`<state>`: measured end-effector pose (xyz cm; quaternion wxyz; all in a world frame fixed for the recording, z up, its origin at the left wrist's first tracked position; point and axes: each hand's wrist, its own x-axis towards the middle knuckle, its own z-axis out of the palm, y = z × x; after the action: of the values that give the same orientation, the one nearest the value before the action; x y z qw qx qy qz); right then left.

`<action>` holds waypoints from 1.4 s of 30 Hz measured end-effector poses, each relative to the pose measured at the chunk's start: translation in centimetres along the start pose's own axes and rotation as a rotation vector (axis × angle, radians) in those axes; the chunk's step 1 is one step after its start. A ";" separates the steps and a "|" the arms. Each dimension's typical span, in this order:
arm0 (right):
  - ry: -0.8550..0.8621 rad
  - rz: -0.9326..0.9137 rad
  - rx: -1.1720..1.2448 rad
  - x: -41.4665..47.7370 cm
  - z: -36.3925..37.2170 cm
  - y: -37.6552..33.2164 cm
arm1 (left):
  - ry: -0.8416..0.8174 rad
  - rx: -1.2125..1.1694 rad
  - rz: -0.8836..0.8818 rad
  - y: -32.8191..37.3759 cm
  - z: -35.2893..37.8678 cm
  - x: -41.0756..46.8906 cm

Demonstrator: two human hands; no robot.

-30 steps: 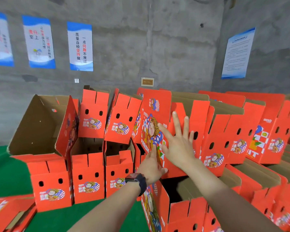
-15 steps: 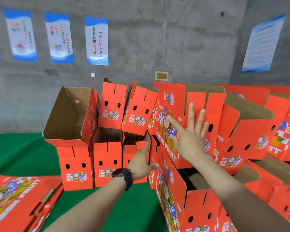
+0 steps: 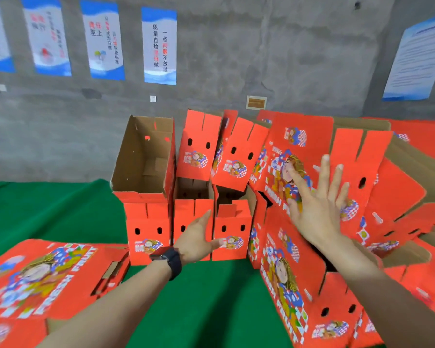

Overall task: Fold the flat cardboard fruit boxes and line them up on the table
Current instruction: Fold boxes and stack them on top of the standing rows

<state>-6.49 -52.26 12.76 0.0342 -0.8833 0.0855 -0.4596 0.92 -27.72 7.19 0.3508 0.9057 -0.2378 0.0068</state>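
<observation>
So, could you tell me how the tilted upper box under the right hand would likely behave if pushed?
The tilted upper box probably tips or slides easily, since it sits askew on the lower box. It is likely light, being thin cardboard. Its panel may flex under the flat right hand.

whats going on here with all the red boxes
A person is lining up folded red fruit boxes on a green table. The right hand, fingers spread, lies flat against the printed side of a tilted upper box; the left hand, fingers straight, is at the front of a lower box. Unfolded flat boxes lie at the near left.
</observation>
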 end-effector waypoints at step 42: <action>-1.166 0.392 0.364 -21.8 28.0 -43.0 | -0.211 0.462 -0.584 -38.3 -7.4 -20.1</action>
<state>9.28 -6.47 -14.94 0.3081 -0.9362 0.1335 0.1037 0.95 10.13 -15.06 0.0984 0.9862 0.0032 -0.1331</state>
